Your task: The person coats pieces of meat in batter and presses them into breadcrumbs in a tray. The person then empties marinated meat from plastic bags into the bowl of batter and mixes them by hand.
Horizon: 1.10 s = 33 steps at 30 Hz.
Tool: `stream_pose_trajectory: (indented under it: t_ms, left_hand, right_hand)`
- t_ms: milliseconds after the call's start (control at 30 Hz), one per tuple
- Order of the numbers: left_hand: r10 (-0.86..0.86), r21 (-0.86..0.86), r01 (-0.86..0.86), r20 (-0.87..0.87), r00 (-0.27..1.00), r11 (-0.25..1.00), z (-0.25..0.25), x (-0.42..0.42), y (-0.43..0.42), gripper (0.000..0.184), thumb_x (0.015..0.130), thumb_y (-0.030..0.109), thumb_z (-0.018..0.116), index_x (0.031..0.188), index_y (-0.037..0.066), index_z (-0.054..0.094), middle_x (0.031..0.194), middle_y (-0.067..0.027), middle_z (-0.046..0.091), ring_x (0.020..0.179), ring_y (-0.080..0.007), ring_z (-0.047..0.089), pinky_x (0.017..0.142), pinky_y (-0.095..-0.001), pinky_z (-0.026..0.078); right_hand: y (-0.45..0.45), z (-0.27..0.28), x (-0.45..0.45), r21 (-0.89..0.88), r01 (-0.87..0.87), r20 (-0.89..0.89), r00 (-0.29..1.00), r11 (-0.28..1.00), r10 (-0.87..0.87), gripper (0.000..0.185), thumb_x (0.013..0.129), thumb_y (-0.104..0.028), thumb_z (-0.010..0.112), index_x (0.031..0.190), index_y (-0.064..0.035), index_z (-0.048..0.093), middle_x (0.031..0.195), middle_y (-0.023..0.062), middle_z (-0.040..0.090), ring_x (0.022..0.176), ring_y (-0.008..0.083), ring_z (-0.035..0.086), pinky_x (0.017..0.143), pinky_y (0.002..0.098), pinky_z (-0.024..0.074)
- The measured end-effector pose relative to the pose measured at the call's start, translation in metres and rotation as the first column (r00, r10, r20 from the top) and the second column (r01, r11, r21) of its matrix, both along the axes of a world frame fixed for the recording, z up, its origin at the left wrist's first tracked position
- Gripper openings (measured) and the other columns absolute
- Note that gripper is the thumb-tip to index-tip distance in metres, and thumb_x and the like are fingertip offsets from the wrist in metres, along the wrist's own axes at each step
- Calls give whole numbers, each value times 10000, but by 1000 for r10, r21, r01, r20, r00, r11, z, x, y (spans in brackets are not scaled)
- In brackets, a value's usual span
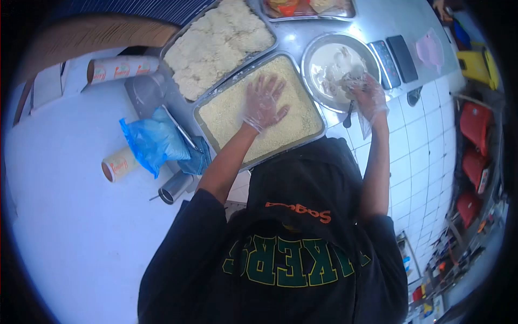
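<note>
One hand [263, 102] apparently touches crumbs [300, 112].

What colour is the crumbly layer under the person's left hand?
The crumbly layer is pale yellow, clearest in the head view.

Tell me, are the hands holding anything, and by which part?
Left hand: nothing, spread flat over the crumbs. Right hand, over the bowl: I can't tell.

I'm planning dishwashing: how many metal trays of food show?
3: crumb tray under the left hand, lumpy-food tray beyond it, third tray cut off at the top edge. Others may be hidden.
</note>
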<state>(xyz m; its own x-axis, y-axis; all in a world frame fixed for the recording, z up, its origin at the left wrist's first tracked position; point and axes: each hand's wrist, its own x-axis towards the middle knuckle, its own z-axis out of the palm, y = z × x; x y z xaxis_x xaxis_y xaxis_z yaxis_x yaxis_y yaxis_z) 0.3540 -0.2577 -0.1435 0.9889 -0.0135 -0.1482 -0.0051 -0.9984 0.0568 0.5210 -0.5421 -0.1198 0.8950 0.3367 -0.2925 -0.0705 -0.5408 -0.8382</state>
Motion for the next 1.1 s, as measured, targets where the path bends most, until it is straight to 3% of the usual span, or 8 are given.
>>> stream_pose_trajectory:
  t_ms: [100,233,367,500,600,800,900,1100]
  left_hand:
    - [-9,-29,8,-23,1000,1000,-2,-2,3,731,888,615,397,1483,195,329,1550,-112,259,1429,-383,186,1113,-605,138]
    - [-53,-37,55,47,997,998,-9,-7,15,741,882,637,390,1482,205,330,1550,-114,256,1429,-380,190,1111,-610,136]
    - [2,-34,-2,-15,1000,999,-8,8,13,755,870,666,375,1478,220,343,1544,-94,280,1432,-375,190,1112,-603,117]
    - [-37,-16,39,95,995,999,-5,2,17,708,884,632,380,1465,226,371,1533,-91,301,1416,-374,230,1100,-591,155]
    - [-75,55,72,55,996,996,-2,-1,22,686,907,621,353,1467,226,356,1517,-96,326,1399,-343,268,1094,-592,183]
    - [205,-201,-166,189,960,965,11,-37,57,444,930,449,447,1170,118,619,1185,-137,604,1149,-356,529,979,-487,386]
    - [319,-345,-297,9,948,890,23,-65,66,336,946,345,465,1085,97,644,1043,-126,647,1003,-351,602,877,-425,467]
    - [630,-787,-326,101,770,525,25,-100,75,315,968,312,455,1123,93,619,1055,-121,668,970,-272,642,853,-369,487]
  right_hand:
    - [11,5,1,295,137,-152,984,946,-95,352,873,-20,615,1214,35,544,1076,121,665,936,161,644,781,296,530]
    - [17,59,4,-44,-27,-37,999,999,25,332,868,-33,622,1189,28,567,1069,92,671,949,157,640,833,286,512]
    - [3,7,7,304,80,-84,995,949,-57,325,860,-116,646,1150,25,605,995,126,692,906,162,648,818,305,504]
    - [-4,3,19,-26,-13,-14,1000,1000,13,347,846,-98,652,1161,37,604,1014,124,701,943,158,652,845,285,500]
    - [-10,2,26,90,14,40,999,996,-18,327,843,-112,656,1144,11,631,1020,116,705,910,183,665,840,298,501]
    - [-33,13,25,21,85,120,989,996,-87,414,847,-208,707,1187,6,606,1077,93,678,949,159,629,830,275,500]
    - [-25,28,16,28,120,64,990,992,-122,286,881,-133,652,1136,-5,641,1025,86,695,890,152,639,812,288,507]
    - [-30,15,15,74,124,-19,992,989,-123,335,876,-160,673,1163,3,616,1056,87,683,952,161,628,836,278,498]
